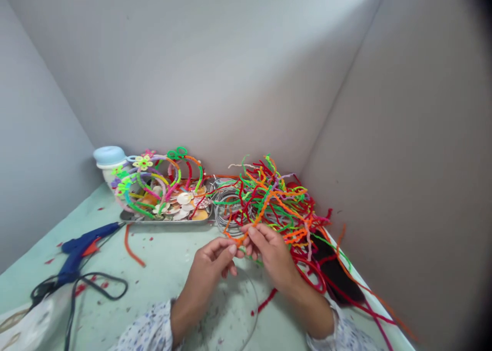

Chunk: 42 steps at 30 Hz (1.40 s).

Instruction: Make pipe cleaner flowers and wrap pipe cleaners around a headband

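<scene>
My left hand (pixel 209 269) pinches an orange pipe cleaner (pixel 241 240) between thumb and forefinger. Close beside it, my right hand (pixel 272 253) is closed on the same pipe cleaner, whose upper length seems to rise past the fingers in front of the heap. A bit of green shows just under the fingertips. From there a thin wire (pixel 257 302) curves down over the table, its upper end hidden by my hands. Directly behind my hands lies a tangled heap of coloured pipe cleaners (pixel 286 207).
Coils of wire (pixel 220 220) lie beside a metal tray (pixel 169 222) of shells. Wrapped headbands (pixel 179 171) with flowers lean over the tray, near a blue-lidded white jar (pixel 109 159). A blue glue gun (pixel 77 251) and its cord are at left; a dark flat object (pixel 338 269) lies right.
</scene>
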Motion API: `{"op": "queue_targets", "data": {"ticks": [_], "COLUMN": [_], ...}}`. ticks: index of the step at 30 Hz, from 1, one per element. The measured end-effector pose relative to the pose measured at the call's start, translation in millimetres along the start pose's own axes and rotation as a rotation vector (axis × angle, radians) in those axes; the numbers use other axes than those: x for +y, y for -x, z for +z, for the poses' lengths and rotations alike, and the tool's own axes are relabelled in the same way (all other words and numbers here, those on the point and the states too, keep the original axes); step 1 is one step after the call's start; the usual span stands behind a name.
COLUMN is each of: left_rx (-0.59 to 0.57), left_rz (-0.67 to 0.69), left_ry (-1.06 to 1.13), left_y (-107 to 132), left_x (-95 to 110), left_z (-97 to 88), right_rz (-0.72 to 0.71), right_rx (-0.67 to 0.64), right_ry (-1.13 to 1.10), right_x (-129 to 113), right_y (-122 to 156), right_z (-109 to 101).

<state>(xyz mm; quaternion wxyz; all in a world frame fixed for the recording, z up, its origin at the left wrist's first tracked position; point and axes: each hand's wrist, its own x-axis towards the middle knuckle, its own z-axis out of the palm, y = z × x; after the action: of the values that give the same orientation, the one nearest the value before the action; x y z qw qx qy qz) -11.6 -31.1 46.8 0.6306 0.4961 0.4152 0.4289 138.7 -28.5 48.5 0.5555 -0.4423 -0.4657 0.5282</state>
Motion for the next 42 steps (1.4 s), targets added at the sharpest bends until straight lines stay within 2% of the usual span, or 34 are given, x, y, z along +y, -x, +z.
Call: {"op": "queue_targets", "data": {"ticks": [3, 6, 10, 17, 24, 27, 32, 42], "left_rx": [-0.089, -0.125, -0.156, -0.256, -0.244, -0.239, -0.235, -0.160], "left_rz": [-0.058, -0.129, -0.147, -0.114, 0.001, 0.012, 0.039, 0.183], "left_ry": [-0.012, 0.037, 0.045, -0.114, -0.326, -0.429, -0.520, -0.711], "left_y": [-4.1, -9.1, -13.1, -12.8, -4.6, -2.1, -1.3, 0.1], "left_x": [-10.3, -19.5, -29.8, -39.1, -42.3, -42.5, -40.5, -36.3], "left_z": [-4.9, -9.7, -13.3, -11.8, -8.9, -10.1, -11.7, -8.0], "right_rz": [0.027, 0.015, -0.021, -0.063, -0.053, -0.039, -0.034, -0.067], "right_rx": [0.089, 0.095, 0.084, 0.092, 0.101, 0.114, 0.116, 0.131], "right_ry": [-0.049, -0.072, 0.010, 0.107, 0.100, 0.086, 0.091, 0.120], "right_x": [23.6, 40.1, 45.7, 50.6, 50.1, 48.9, 49.7, 47.8], "right_y": [-6.3, -8.9, -5.4, 0.1, 0.4, 1.0, 2.6, 4.8], "right_z": [-4.1, -6.4, -6.1, -6.4, -7.7, -6.7, -5.8, -6.7]}}
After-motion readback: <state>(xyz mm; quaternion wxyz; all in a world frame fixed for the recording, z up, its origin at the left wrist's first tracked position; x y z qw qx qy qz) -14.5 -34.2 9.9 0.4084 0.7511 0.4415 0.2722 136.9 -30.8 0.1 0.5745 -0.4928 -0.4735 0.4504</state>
